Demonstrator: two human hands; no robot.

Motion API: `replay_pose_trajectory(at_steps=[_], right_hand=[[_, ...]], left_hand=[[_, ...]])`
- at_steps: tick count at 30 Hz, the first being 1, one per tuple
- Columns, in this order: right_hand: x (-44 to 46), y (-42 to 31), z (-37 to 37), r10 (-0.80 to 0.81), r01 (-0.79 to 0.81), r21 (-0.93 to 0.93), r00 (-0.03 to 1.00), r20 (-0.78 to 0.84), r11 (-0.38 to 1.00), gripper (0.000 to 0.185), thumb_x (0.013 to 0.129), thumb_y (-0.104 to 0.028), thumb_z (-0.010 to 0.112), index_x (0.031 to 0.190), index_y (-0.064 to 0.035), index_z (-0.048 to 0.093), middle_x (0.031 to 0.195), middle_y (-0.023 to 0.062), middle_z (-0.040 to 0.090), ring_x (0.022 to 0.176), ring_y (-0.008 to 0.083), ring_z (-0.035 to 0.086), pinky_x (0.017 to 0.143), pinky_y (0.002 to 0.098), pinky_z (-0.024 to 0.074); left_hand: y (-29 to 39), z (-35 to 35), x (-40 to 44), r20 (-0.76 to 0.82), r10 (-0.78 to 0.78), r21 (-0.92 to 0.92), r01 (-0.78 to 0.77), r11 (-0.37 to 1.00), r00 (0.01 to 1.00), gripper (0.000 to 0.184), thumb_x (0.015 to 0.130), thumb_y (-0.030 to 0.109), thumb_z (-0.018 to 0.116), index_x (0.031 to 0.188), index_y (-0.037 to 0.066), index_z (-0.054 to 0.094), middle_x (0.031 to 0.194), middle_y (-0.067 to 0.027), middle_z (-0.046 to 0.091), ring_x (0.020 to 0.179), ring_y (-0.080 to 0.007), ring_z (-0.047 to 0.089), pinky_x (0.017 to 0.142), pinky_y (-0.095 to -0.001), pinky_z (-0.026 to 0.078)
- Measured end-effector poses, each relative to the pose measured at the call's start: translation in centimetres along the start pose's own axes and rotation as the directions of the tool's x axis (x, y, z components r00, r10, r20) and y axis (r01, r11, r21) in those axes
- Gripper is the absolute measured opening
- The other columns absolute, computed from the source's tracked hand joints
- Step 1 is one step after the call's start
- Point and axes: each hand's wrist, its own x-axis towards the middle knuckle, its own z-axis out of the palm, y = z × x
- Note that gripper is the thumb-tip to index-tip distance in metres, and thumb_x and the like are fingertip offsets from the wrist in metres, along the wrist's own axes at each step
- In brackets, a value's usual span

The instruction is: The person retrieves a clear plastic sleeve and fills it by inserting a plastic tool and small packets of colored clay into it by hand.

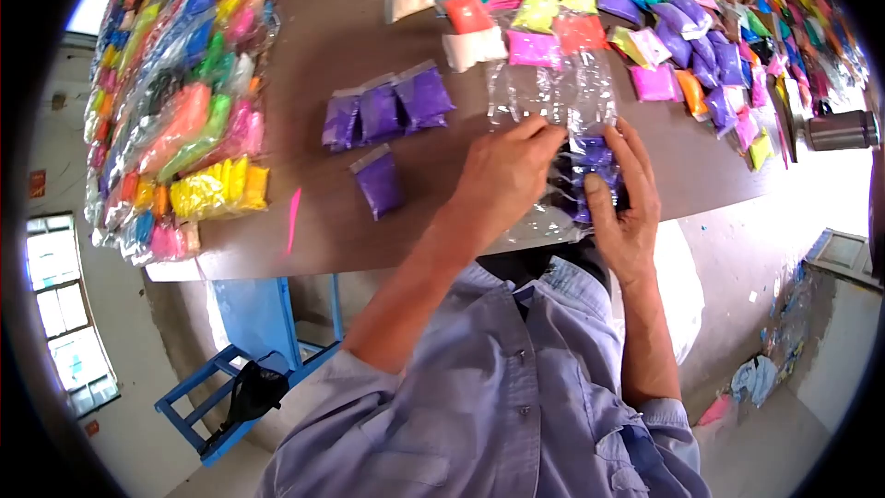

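Note:
A long clear plastic bag [521,92] lies across the table in front of me, with several small packets inside it. The packets at its far end are pink [535,49], orange-red and yellow; dark purple packets [592,157] show at the near end. My left hand [507,180] pinches the plastic beside the purple packets, fingertips together. On the other side, my right hand [629,198] grips the near end, thumb bent over the purple packets and fingers around their right edge. Left of my hands lie more purple packets [380,111], with a single purple packet [376,182] nearer me.
Filled clear bags of coloured packets [184,101] are piled along the table's left side. Loose packets [691,32] spread over the back and right. A pink strip [294,221] lies near the front edge. A metal cylinder [841,131] is at far right, a blue chair [249,387] below left.

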Motion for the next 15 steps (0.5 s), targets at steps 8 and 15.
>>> replay_pose_trajectory(at_steps=[8,15], right_hand=[[0.1,-0.2,0.1,0.021,-0.020,0.031,1.000,-0.015,0.999,0.048,0.097,-0.011,0.074,0.144,-0.0002,0.066,0.156,0.0213,0.058,0.144,0.0335,0.057,0.120,0.0424,0.0433],[0.0,-0.6,0.0,0.043,-0.042,0.042,0.999,-0.022,0.998,0.048,0.095,-0.010,0.074,0.142,-0.0009,0.068,0.154,0.0214,0.060,0.143,0.0328,0.058,0.119,0.0412,0.0440]], left_hand=[[-0.3,-6.1,-5.6,-0.259,-0.215,0.125,0.254,0.959,0.942,0.027,0.093,0.013,0.081,0.117,0.003,0.074,0.111,-0.0124,0.075,0.089,-0.0256,0.075,0.078,-0.0396,0.061],[-6.2,-11.7,-11.5,-0.312,-0.386,0.232,0.464,0.855,0.868,0.033,0.087,0.017,0.087,0.114,0.002,0.074,0.104,-0.0115,0.072,0.076,-0.0223,0.069,0.070,-0.0337,0.057]])
